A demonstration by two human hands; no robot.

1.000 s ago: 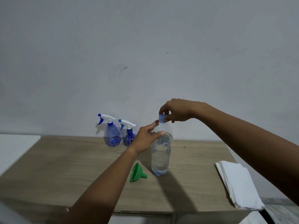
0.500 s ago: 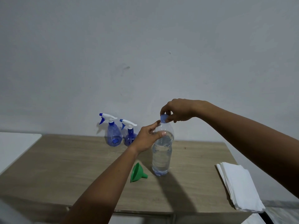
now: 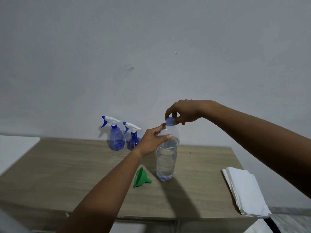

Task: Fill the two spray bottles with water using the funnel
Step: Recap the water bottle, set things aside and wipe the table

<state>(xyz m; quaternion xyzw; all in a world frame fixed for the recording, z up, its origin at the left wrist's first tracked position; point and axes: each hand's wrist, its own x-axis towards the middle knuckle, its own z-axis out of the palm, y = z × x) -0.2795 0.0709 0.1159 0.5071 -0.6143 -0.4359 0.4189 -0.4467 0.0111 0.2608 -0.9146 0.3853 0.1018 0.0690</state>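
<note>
A clear water bottle [image 3: 166, 158] stands upright in the middle of the wooden table [image 3: 67, 170]. My left hand [image 3: 152, 141] grips its shoulder. From above, my right hand [image 3: 182, 112] pinches the blue cap [image 3: 170, 121] on its neck. A green funnel [image 3: 141, 177] lies on its side just left of the bottle's base. Two blue spray bottles with white trigger heads stand at the back by the wall, the taller one [image 3: 116, 135] on the left, the shorter one [image 3: 133, 137] on the right.
A stack of white paper towels [image 3: 244, 190] lies at the table's right front corner. A white surface [image 3: 15, 148] adjoins the table on the left. The grey wall runs right behind the spray bottles.
Both hands have stayed on the water bottle and cap. The fingers of my right hand have shifted slightly around the cap; the view has drifted a little.
</note>
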